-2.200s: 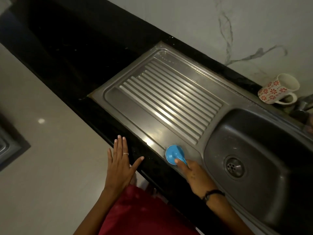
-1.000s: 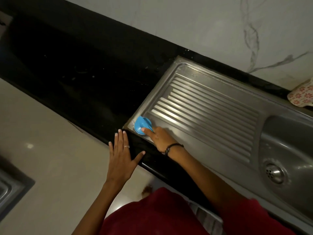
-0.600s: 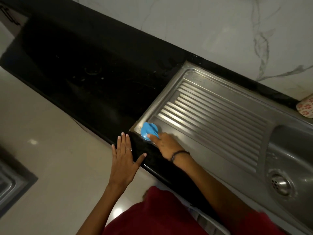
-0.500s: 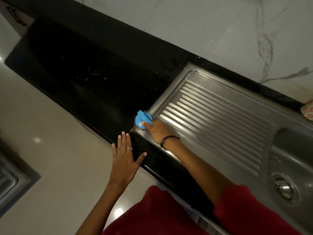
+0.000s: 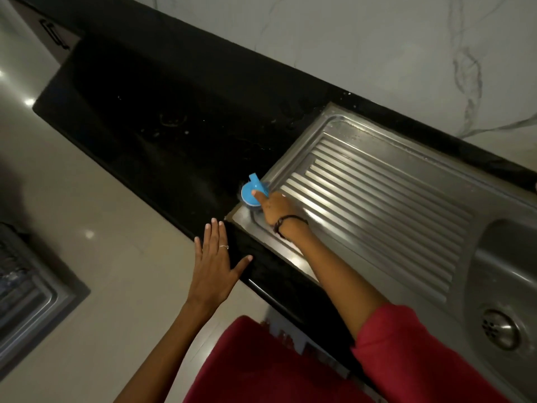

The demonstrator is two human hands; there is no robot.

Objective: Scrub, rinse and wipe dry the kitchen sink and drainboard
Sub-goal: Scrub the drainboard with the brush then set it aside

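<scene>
Blue scrubber (image 5: 252,194) at the far-left corner of the steel drainboard (image 5: 377,199)

Right hand (image 5: 274,209) grips the scrubber, pressing it at the drainboard's edge beside the black counter (image 5: 162,112). Left hand (image 5: 213,269) hovers flat, fingers straight and spread, holding nothing, near the counter's front edge. Sink basin (image 5: 511,269) with drain (image 5: 500,328) lies at right

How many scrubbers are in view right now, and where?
1. The blue scrubber sits at the drainboard's far-left edge beside the black counter, held by the right hand. Others may lie outside the frame.
</scene>
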